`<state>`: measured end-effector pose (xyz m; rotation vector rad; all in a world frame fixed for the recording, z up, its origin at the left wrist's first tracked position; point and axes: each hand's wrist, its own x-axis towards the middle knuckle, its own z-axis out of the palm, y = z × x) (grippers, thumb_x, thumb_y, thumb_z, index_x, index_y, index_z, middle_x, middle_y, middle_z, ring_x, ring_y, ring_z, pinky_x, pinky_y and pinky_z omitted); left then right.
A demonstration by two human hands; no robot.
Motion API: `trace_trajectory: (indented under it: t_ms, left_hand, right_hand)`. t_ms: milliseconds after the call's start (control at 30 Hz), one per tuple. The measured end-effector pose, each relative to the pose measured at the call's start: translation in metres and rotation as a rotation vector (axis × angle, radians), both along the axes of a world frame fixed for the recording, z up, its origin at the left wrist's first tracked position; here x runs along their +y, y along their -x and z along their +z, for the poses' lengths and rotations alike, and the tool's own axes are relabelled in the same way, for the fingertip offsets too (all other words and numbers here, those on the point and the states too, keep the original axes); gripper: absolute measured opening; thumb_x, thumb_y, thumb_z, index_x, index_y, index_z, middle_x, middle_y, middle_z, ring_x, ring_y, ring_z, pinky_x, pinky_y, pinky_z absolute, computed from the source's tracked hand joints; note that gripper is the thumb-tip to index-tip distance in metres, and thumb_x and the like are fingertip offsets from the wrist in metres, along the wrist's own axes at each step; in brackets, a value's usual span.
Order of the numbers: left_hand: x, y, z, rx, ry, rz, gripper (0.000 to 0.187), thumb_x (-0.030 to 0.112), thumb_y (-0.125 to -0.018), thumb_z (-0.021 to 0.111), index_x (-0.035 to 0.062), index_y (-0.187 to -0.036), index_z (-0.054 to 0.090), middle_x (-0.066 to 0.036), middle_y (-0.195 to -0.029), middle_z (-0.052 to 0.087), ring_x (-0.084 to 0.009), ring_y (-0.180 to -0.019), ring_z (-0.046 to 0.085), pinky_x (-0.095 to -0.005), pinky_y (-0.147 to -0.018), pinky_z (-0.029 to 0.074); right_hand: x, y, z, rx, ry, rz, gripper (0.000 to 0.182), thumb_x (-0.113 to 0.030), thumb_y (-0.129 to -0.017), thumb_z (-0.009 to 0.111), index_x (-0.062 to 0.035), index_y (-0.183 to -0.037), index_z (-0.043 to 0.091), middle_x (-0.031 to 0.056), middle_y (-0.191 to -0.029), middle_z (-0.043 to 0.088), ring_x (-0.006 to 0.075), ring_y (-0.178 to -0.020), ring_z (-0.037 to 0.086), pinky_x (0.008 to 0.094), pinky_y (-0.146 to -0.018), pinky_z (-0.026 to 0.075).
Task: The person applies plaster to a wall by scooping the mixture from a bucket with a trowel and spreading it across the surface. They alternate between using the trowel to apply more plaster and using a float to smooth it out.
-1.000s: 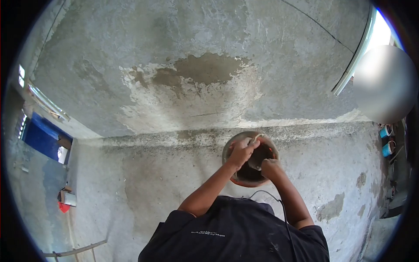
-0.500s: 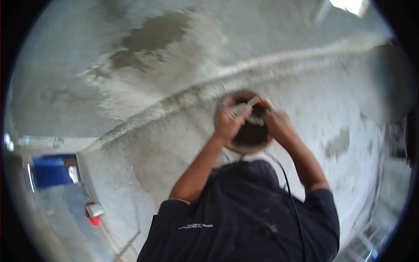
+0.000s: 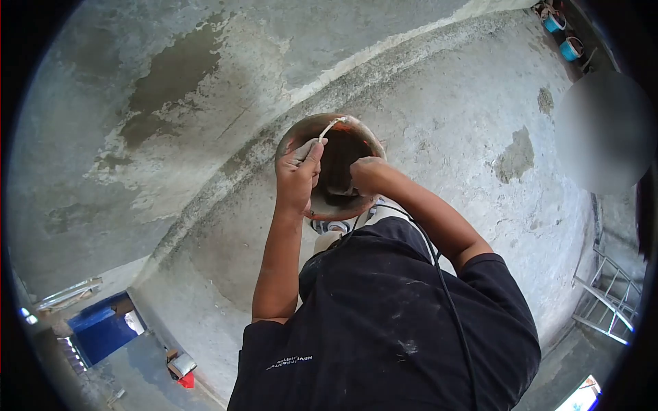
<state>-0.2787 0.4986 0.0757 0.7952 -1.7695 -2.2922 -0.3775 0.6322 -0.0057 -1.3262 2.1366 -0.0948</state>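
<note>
A round, mortar-smeared bucket (image 3: 377, 142) with orange showing at its rim is in front of my body, its dark opening facing me. A pale, cord-like handle (image 3: 331, 128) runs from its far rim to my left hand (image 3: 298, 171). That hand is closed at the left side of the bucket, thumb up, gripping the handle. My right hand (image 3: 370, 175) is curled into a fist over the right part of the opening. A greyish flat edge shows in the bucket below this fist; whether the fingers hold it is hidden.
A black cable (image 3: 449, 291) runs down over my dark shirt. My shoes (image 3: 329, 226) show below the bucket. Blue buckets (image 3: 570, 48) stand at the upper right, a metal ladder-like frame (image 3: 610, 294) at the right. A box and red item (image 3: 184, 370) lie lower left.
The view has shifted and sharpened. The bucket and both hands sit further left in view. My right hand has moved from the far right rim down over the opening.
</note>
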Motion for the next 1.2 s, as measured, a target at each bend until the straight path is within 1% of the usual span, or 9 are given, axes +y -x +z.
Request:
trace_trajectory:
  t_ms: [67,133,200,267,400,600,700,833,1200]
  left_hand:
    - [0.001,-0.003,0.001,0.011,0.026,0.018,0.023,0.022,-0.094,0.062,0.0031,-0.107,0.068,0.011,-0.057,0.037,0.0014,-0.045,0.026,-0.0189,-0.040,0.017]
    - [0.004,-0.005,-0.002,-0.033,0.065,0.040,0.021,0.021,-0.095,0.061,0.0031,-0.105,0.068,0.011,-0.057,0.038,0.0017,-0.045,0.027,-0.0188,-0.040,0.018]
    - [0.002,-0.008,-0.006,-0.016,0.020,0.008,0.021,0.021,-0.095,0.060,0.0029,-0.103,0.067,0.010,-0.058,0.038,0.0015,-0.045,0.028,-0.0187,-0.040,0.018]
    - [0.003,-0.011,-0.006,0.027,-0.074,-0.017,0.024,0.024,-0.096,0.058,0.0028,-0.105,0.064,0.010,-0.059,0.038,0.0010,-0.045,0.027,-0.0184,-0.040,0.018]
    - [-0.004,-0.020,-0.006,-0.015,-0.194,-0.026,0.034,0.036,-0.095,0.056,0.0039,-0.107,0.059,0.008,-0.062,0.036,0.0007,-0.044,0.026,-0.0182,-0.041,0.018]
    - [-0.020,-0.043,0.000,-0.020,-0.303,0.081,0.043,0.045,-0.095,0.052,0.0045,-0.107,0.056,0.007,-0.062,0.035,0.0000,-0.043,0.026,-0.0180,-0.040,0.018]
    - [-0.022,-0.048,0.005,0.027,-0.316,0.105,0.048,0.050,-0.096,0.049,0.0047,-0.107,0.056,0.007,-0.061,0.035,-0.0004,-0.042,0.025,-0.0178,-0.040,0.017]
    - [-0.027,-0.047,0.012,0.063,-0.287,0.087,0.054,0.056,-0.096,0.043,0.0049,-0.106,0.057,0.007,-0.059,0.032,-0.0011,-0.041,0.021,-0.0179,-0.038,0.016]
    - [-0.042,-0.047,0.039,0.108,-0.216,0.080,0.066,0.062,-0.096,0.037,0.0007,-0.110,0.059,0.008,-0.057,0.030,-0.0013,-0.040,0.020,-0.0183,-0.037,0.015]
  right_hand:
    - [-0.007,0.003,-0.012,-0.047,-0.071,0.043,0.012,-0.014,-0.074,0.067,-0.0043,-0.076,0.074,0.0123,-0.078,0.071,0.0246,-0.075,0.070,0.0338,-0.068,0.056]
    - [-0.017,0.023,-0.039,-0.384,-0.272,0.113,0.022,-0.022,-0.079,0.064,-0.0024,-0.080,0.074,0.0101,-0.076,0.071,0.0217,-0.066,0.069,0.0342,-0.061,0.056]
    - [-0.006,0.030,-0.004,-0.591,-0.213,0.001,0.033,-0.034,-0.084,0.062,-0.0035,-0.083,0.074,0.0078,-0.074,0.070,0.0188,-0.061,0.067,0.0331,-0.057,0.056]
    - [0.004,0.039,-0.005,-0.596,-0.188,0.028,0.041,-0.044,-0.086,0.061,-0.0050,-0.088,0.074,0.0064,-0.070,0.068,0.0145,-0.059,0.065,0.0310,-0.054,0.053]
    - [0.031,0.044,0.014,-0.663,-0.149,-0.056,0.036,-0.040,-0.089,0.060,-0.0060,-0.092,0.073,0.0043,-0.065,0.064,0.0121,-0.053,0.059,0.0271,-0.048,0.048]
    - [0.104,0.048,-0.032,-1.112,0.063,-0.302,0.032,-0.035,-0.084,0.068,-0.0032,-0.088,0.072,0.0047,-0.067,0.065,0.0108,-0.053,0.058,0.0257,-0.046,0.043]
    - [0.130,0.051,-0.052,-1.414,0.379,-0.448,0.034,-0.031,-0.082,0.068,0.0018,-0.092,0.069,0.0058,-0.073,0.066,0.0103,-0.053,0.058,0.0249,-0.044,0.044]
    - [0.139,0.059,-0.037,-1.298,0.392,-0.479,0.034,-0.030,-0.081,0.067,0.0027,-0.091,0.068,0.0049,-0.073,0.066,0.0103,-0.053,0.058,0.0240,-0.044,0.044]
    - [0.145,0.048,-0.016,-1.291,0.540,-0.479,0.038,-0.032,-0.081,0.067,0.0036,-0.092,0.067,0.0058,-0.074,0.065,0.0104,-0.053,0.058,0.0236,-0.045,0.044]
